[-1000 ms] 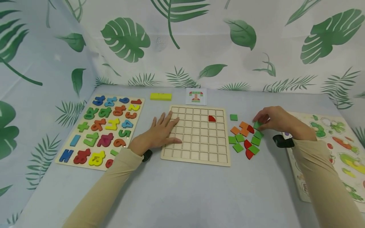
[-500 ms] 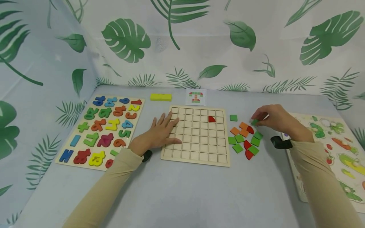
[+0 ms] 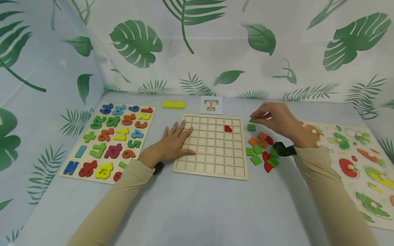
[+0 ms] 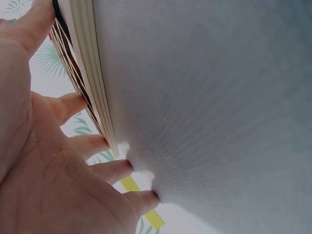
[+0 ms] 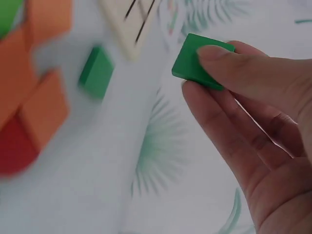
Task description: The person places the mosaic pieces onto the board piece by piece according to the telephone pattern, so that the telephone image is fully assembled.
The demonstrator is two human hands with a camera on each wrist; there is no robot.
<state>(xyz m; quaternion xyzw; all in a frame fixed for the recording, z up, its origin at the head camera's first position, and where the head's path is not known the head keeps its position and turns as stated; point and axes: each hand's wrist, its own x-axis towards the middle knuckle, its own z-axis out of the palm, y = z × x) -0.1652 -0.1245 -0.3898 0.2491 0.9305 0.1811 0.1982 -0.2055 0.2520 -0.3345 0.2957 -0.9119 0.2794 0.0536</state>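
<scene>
My left hand (image 3: 169,143) lies with its fingers spread across the left edge of a wooden grid board (image 3: 212,150). In the left wrist view its fingertips reach to the board's edge and the tabletop. A red quarter-circle tile (image 3: 228,128) sits in a cell at the board's upper right. Off the board's upper right corner, my right hand (image 3: 281,123) pinches a green square tile (image 5: 187,63) between thumb and fingers, held above the table. Just below it lies a single green tile (image 3: 251,127). Nearer me is a loose group of green, orange (image 3: 262,135) and red tiles.
A card with a printed tile pattern (image 3: 211,105) lies behind the board, with a yellow block (image 3: 173,105) to its left. At the left is a number puzzle board (image 3: 92,133); at the right, a vegetable puzzle board (image 3: 351,184), partly under my right arm.
My right hand lifted a green tile from the far right side of the loose tiles and carried it left, toward the board's upper right corner. My left hand stayed put.
</scene>
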